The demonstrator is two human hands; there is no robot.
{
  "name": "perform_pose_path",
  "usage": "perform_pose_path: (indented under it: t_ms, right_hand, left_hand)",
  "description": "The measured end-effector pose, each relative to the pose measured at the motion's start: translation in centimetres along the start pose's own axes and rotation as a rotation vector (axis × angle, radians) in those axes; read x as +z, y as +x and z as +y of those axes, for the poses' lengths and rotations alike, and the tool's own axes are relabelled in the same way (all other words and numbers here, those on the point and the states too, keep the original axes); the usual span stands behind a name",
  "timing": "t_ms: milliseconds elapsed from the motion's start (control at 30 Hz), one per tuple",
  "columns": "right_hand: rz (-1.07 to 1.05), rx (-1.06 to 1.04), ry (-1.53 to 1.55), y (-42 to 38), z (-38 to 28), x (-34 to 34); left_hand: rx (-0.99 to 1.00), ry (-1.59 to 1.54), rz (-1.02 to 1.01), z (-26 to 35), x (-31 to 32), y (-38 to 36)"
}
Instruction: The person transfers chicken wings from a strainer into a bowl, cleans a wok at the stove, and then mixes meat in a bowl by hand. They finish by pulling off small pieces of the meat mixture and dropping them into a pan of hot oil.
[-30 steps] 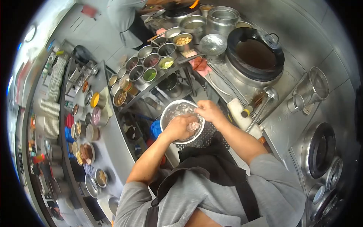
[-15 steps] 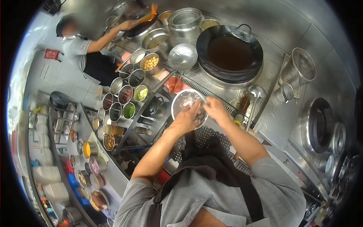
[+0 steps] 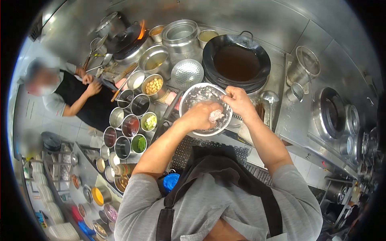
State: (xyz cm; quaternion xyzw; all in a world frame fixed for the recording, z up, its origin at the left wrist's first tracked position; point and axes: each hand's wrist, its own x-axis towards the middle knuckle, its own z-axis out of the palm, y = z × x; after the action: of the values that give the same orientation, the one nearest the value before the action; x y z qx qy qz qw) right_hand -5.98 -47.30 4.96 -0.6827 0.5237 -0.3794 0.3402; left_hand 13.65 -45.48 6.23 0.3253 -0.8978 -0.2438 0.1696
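A white-dusted mixing bowl (image 3: 189, 96) is held up in front of my apron, close to the large wok. My right hand (image 3: 238, 103) grips its right rim, fingers closed over the edge. Inside the bowl, my left hand (image 3: 201, 115) has its fingers curled round a clump of flour-coated pieces (image 3: 216, 116); what the pieces are cannot be made out. White powder clings to the bowl's inner wall. Just behind the bowl, the wok (image 3: 237, 62) holds dark brown liquid, and a perforated strainer (image 3: 187, 74) lies to its left.
Several metal pots of ingredients (image 3: 131, 125) crowd the left. A co-worker (image 3: 76, 90) stands beyond them, near a second wok (image 3: 126, 40) with a flame at its edge. A ladle (image 3: 271, 98) rests right of the bowl; another wok (image 3: 333, 110) sits farther right.
My left hand has closed round the coated pieces, and the bowl shows more of its inside. The co-worker's arm has drawn back from the flaming wok. The whole view has shifted.
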Motion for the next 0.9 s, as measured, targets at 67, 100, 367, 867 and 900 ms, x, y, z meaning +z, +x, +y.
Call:
perform_pose_path:
  t_ms: [67,100,367,867,900]
  right_hand:
    - [0.001,0.027,-0.017,-0.2,1.2,1.2]
    - [-0.004,0.067,-0.026,-0.6,1.5,1.9]
    - [0.063,0.215,-0.091,-2.4,3.6,3.4]
    - [0.165,0.019,-0.233,-0.9,-1.4,3.9]
    - [0.150,0.027,-0.217,-0.6,-1.6,4.1]
  left_hand:
    - [-0.196,-0.157,-0.098,-0.8,1.0,-0.2]
    - [-0.255,-0.159,-0.061,-0.7,1.4,-0.4]
    - [-0.497,-0.182,0.260,-5.0,2.5,0.9]
    - [-0.315,-0.107,0.124,-5.0,2.9,-1.4]
    - [-0.355,-0.227,0.106,-3.8,2.1,-1.5]
